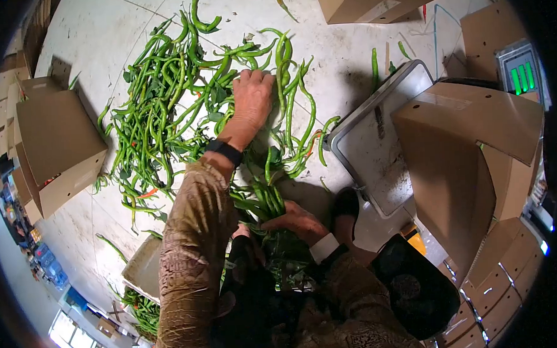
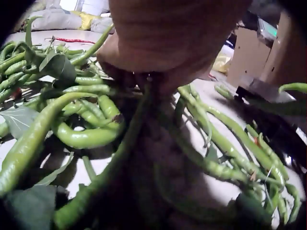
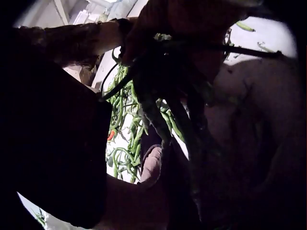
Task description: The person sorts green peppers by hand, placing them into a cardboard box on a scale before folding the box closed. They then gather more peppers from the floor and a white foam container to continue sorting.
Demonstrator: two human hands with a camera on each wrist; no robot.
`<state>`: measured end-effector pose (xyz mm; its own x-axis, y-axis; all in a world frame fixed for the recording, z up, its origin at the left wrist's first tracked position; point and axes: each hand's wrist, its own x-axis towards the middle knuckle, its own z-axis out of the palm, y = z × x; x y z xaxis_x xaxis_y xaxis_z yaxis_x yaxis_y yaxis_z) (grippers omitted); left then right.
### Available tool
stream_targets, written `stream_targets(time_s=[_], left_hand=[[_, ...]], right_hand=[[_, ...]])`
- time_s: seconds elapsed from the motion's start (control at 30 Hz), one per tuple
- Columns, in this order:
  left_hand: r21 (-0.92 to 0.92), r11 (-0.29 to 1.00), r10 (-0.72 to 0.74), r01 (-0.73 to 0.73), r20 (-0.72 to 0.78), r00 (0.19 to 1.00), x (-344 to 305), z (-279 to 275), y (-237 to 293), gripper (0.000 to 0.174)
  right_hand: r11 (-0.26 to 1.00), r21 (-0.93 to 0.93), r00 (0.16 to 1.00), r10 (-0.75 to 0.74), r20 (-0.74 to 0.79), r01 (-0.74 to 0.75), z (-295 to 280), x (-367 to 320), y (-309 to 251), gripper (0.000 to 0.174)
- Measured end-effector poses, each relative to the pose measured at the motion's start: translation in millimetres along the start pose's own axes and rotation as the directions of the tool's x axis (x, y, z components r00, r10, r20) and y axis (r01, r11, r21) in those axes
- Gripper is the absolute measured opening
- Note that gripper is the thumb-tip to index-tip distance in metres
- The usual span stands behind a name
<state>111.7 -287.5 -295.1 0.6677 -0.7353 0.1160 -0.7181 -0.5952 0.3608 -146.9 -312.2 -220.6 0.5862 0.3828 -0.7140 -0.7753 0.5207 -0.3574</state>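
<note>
In the head view the left hand [image 1: 252, 100] reaches into long green peppers [image 1: 159, 98] spread over the floor, its fingers bent downward. The left wrist view shows a green pepper [image 2: 103, 187] running up to the curled fingers of that hand [image 2: 163, 48], which pinch its stem end. Nearer the body, the right hand [image 1: 297, 221] grips a bunch of green peppers [image 1: 264, 202], thumb and fingers round it. The right wrist view is dark; there the hand [image 3: 182, 24] holds peppers [image 3: 153, 115] that hang down, and its fingertips are hard to make out.
A metal tray [image 1: 375, 134] lies right of the peppers, beside a large open carton [image 1: 444, 162]. Another open carton [image 1: 62, 135] stands at the left. A pale container [image 1: 144, 271] sits at the lower left. A scale display [image 1: 523, 76] shows at the upper right.
</note>
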Motion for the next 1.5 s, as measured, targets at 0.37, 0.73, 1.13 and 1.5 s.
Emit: stream_targets(time_s=[0.37,0.73,1.13,1.5], left_hand=[[-0.684,0.528,-0.395,0.504,0.327,0.858,-90.9,-112.4,17.2,0.019],[-0.607,0.785,0.025,0.125,0.231,0.973,-167.8,-131.1,60.2,0.022],[-0.611,0.619,-0.610,0.493,0.021,0.792,-190.1,-121.3,17.8,0.036],[-0.257,0.938,-0.187,0.231,0.182,0.965,-57.3,0.7,65.0,0.033]], right_hand=[[0.843,0.504,0.982,-0.156,-0.107,0.188,-21.1,6.9,7.8,0.037],[0.730,0.603,0.946,-0.277,-0.171,0.322,-9.6,2.9,-15.3,0.044],[0.987,0.113,0.992,-0.110,-0.063,0.116,-8.5,-1.9,16.9,0.054],[0.998,0.057,0.998,-0.018,0.056,0.015,-56.8,-21.8,31.8,0.051]])
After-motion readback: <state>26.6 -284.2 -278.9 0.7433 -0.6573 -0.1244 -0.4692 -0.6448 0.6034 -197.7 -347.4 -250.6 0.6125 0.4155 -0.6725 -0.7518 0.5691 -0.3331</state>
